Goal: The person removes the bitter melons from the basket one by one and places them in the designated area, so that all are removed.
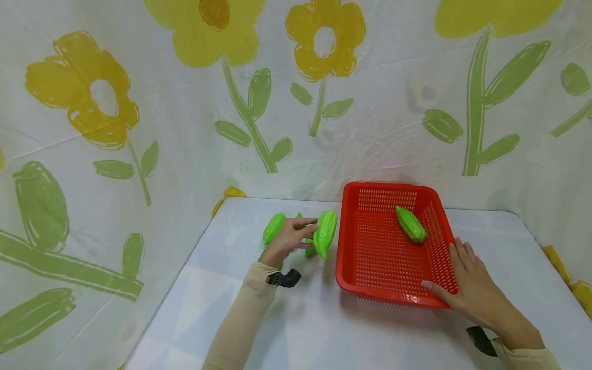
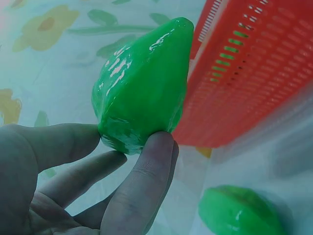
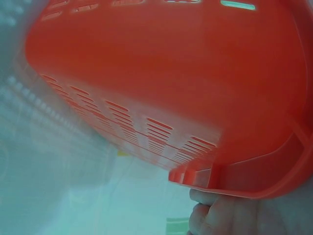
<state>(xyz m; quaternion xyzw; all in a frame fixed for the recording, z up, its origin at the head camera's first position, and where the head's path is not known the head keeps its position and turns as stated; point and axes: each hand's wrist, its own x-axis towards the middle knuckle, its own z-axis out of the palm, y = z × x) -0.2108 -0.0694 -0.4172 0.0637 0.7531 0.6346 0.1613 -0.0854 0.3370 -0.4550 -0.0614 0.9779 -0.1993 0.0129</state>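
In the head view my left hand (image 1: 291,237) pinches a glossy green toy vegetable (image 1: 325,232), ridged and pointed at one end, just left of the red basket (image 1: 391,294). The left wrist view shows the thumb and fingertips at the wide lower end of this vegetable (image 2: 144,88), its point tilted up. My right hand (image 1: 476,282) rests at the basket's front right corner, fingers straight along the right rim and thumb over the front rim. A similar green vegetable (image 1: 410,224) lies inside the basket, toward its back right.
Another green vegetable (image 1: 274,228) lies on the table (image 1: 319,329) behind my left hand. Several more green pieces are partly hidden by that hand, one of them (image 1: 310,252) beneath the held vegetable. A flower-patterned cloth (image 1: 379,118) hangs behind the table.
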